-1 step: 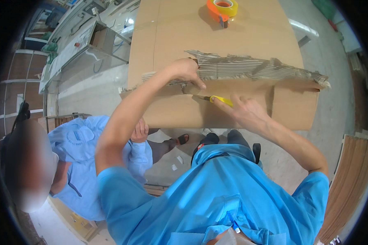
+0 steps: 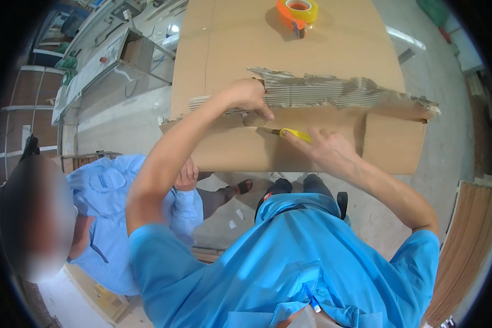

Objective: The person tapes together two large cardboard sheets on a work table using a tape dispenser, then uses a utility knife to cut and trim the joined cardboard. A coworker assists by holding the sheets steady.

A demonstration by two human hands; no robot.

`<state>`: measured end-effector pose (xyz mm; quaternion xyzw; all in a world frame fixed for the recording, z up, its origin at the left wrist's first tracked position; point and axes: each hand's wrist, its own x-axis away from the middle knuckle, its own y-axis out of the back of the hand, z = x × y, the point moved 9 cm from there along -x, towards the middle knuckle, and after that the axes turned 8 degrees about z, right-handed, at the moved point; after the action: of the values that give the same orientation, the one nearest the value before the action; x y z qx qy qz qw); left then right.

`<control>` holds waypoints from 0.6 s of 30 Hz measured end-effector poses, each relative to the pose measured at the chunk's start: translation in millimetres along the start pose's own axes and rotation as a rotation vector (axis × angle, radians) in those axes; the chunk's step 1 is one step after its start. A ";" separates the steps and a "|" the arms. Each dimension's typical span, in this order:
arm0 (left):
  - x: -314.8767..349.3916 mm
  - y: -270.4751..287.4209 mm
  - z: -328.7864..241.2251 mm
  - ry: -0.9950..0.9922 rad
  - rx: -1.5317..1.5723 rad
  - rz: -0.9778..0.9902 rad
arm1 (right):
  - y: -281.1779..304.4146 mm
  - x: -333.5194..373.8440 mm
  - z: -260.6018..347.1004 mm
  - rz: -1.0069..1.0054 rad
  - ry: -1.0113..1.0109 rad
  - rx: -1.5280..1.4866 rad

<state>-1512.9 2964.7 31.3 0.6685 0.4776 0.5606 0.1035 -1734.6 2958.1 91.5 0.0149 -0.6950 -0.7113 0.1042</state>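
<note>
A yellow utility knife [image 2: 295, 135] is in my right hand [image 2: 333, 148], with my fingers closed round its handle. Its dark blade points left, against the front cardboard flap [image 2: 229, 147], close to a short slit there. My left hand [image 2: 250, 97] is bent over the torn corrugated strip [image 2: 322, 93] at its left part, thumb stretched toward the blade. The fingers curl over the strip's torn edge and are partly hidden. Both hands work above the near side of a large brown cardboard box [image 2: 240, 38].
An orange tape dispenser with a yellow roll [image 2: 298, 13] stands on the box's far part. At my left a co-worker in a light blue shirt [image 2: 106, 186] stands close, one hand [image 2: 187, 176] by the box's near edge. Stacked brown boards [image 2: 459, 246] lean at right.
The co-worker's head has shifted slightly at the left. My hands and the knife hold nearly the same place.
</note>
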 end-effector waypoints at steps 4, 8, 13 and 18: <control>24.1 6.8 -12.4 -0.021 -0.059 -0.154 | 15.2 -0.3 13.0 -0.007 -0.037 0.064; 50.7 14.6 -17.0 -0.036 -0.011 -0.337 | 25.0 5.2 21.8 0.000 -0.072 0.056; 56.5 6.3 -18.6 0.036 -0.109 -0.187 | 27.2 15.1 23.3 0.047 -0.091 0.079; 65.8 11.2 -24.5 -0.015 -0.067 -0.265 | 25.1 30.7 25.5 0.132 -0.145 0.124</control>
<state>-1533.5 2998.8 90.2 0.6000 0.5419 0.5526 0.2024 -1765.7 2977.7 121.0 -0.0759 -0.7428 -0.6578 0.0992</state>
